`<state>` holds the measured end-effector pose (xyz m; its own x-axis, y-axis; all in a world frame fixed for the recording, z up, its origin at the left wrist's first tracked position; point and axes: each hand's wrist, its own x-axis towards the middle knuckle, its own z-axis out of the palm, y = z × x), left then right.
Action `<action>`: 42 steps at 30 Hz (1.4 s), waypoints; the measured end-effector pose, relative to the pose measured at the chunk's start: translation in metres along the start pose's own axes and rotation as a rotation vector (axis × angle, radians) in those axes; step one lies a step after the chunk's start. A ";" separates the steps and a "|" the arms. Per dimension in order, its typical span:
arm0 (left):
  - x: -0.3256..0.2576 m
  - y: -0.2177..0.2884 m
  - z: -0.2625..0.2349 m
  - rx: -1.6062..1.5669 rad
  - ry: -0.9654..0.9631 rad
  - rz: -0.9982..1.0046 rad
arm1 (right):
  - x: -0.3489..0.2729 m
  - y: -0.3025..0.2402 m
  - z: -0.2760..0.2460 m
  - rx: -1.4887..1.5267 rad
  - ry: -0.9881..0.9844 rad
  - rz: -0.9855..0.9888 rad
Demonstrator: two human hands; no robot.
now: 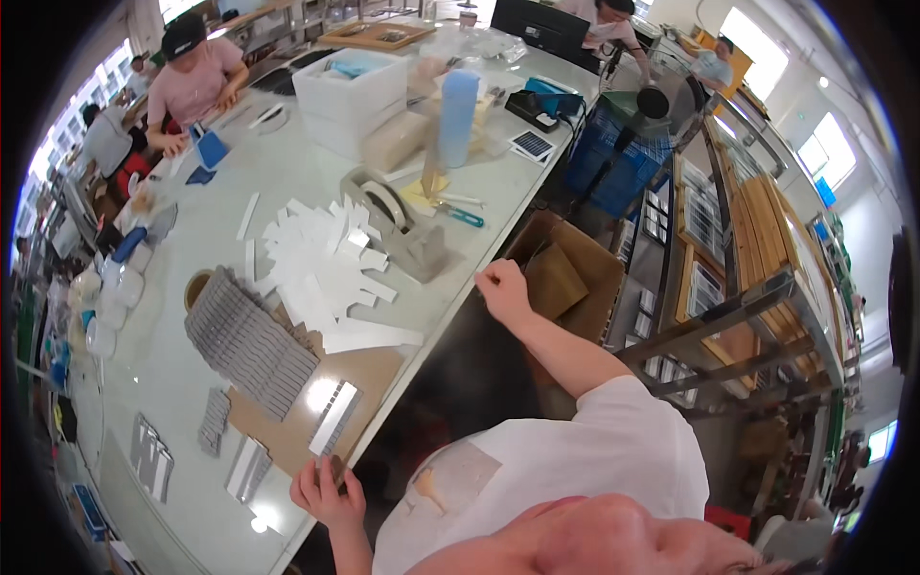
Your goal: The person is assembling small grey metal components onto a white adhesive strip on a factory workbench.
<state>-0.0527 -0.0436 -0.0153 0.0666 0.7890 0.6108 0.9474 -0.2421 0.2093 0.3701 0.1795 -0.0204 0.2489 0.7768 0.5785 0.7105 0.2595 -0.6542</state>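
Observation:
My left hand (329, 494) is at the near edge of the table, fingers curled around a small dark piece that I cannot make out. Just beyond its fingertips lies a flat strip (333, 418), white with a row of dark squares, on a brown board (369, 379). My right hand (503, 292) hangs in the air beside the table's right edge. Its fingers are pinched together; what they hold, if anything, is too small to see. Left of it are a heap of white paper strips (311, 254) and a grey tape dispenser (391, 216). A stack of grey ribbed strips (251, 340) stands beyond the board.
More flat pieces (247, 470) lie on the left of the glass-topped table. Farther back are a white foam box (350, 96), a blue bottle (458, 115) and a teal-handled cutter (462, 216). A cardboard box (565, 259) stands below the right edge. Another person (192, 86) works across the table.

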 end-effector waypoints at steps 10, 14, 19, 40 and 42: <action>0.074 0.065 -0.036 -0.843 -0.439 -0.622 | -0.074 -0.209 0.015 0.240 -1.379 -0.710; 0.057 0.043 -0.056 -0.505 -0.708 -0.572 | -0.081 -0.217 0.035 0.283 -1.347 -0.762; 0.070 0.034 -0.050 -0.483 -0.688 -0.423 | -0.083 -0.219 0.038 0.012 -1.469 -0.451; 0.111 0.008 -0.003 -0.347 -0.743 -0.682 | -0.092 -0.190 0.086 0.222 -0.648 -0.199; 0.113 0.008 -0.003 -0.330 -0.752 -0.686 | -0.092 -0.187 0.087 0.215 -0.637 -0.238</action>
<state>-0.0380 0.0420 0.0576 -0.1653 0.9330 -0.3197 0.7319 0.3333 0.5944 0.1572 0.1097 0.0063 -0.3768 0.8522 0.3631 0.5358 0.5203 -0.6650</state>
